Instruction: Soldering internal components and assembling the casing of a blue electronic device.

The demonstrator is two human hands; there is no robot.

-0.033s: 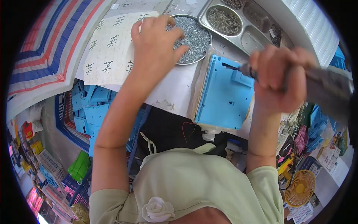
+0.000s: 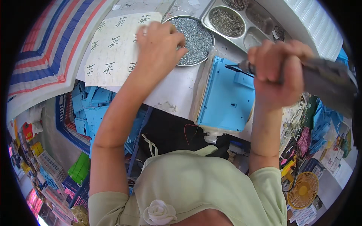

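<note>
The right hand (image 2: 275, 71) gripped a screwdriver (image 2: 320, 75) at 3 o'clock over the blue plastic part (image 2: 226, 98). The left hand (image 2: 158, 45) picked at the dish of screws (image 2: 196, 37) at 12 o'clock; whether it held one could not be told. No screw looked driven yet.

Bright, even daylight fills the scene, with soft, weak shadows. Fisheye distortion bends straight edges toward the black circular rim. The right hand (image 2: 277, 73) at upper right looks slightly motion-blurred.

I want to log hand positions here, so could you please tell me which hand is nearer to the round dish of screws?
Left. The left hand rests at the round dish of screws, fingers over its rim. The right hand grips a power screwdriver off to its right, above the blue plastic panel.
</note>
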